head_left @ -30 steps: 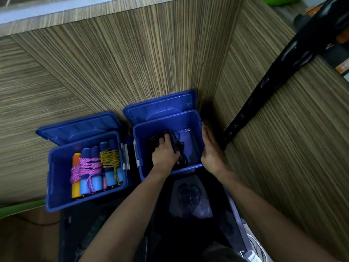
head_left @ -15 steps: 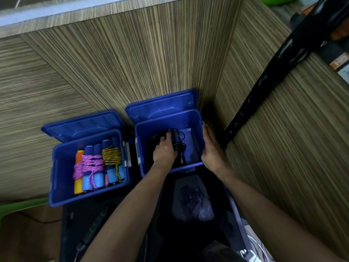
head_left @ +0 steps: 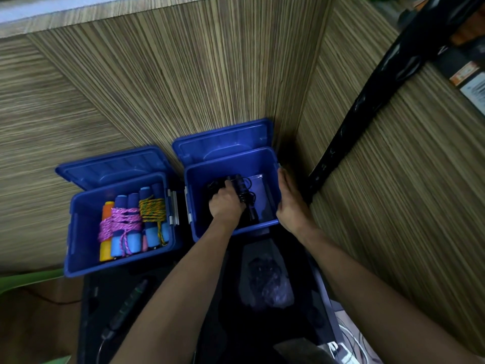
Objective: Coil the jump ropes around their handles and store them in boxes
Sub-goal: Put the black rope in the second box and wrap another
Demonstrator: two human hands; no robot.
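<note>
Two open blue boxes stand side by side against a wooden corner. Inside the right box (head_left: pixel 271 164), my left hand (head_left: pixel 226 204) grips a black jump rope (head_left: pixel 242 191) coiled around its handles, low in the box. My right hand (head_left: pixel 290 203) lies flat against that box's right outer wall, fingers straight. The left box (head_left: pixel 78 229) holds several coiled ropes: a pink rope (head_left: pixel 122 224) on blue and orange foam handles and a yellow-and-black rope (head_left: pixel 152 211) on blue handles.
Both lids lean back against the striped wooden panels. A black post (head_left: pixel 367 101) runs diagonally up the right wall. A dark surface in front of the boxes carries a clear plastic bag (head_left: pixel 267 279) and a dark cable (head_left: pixel 126 308). White cables (head_left: pixel 349 348) lie bottom right.
My left hand has shifted the black rope slightly inside the right box. My right hand stays on the box's side. The view has drifted a little.
</note>
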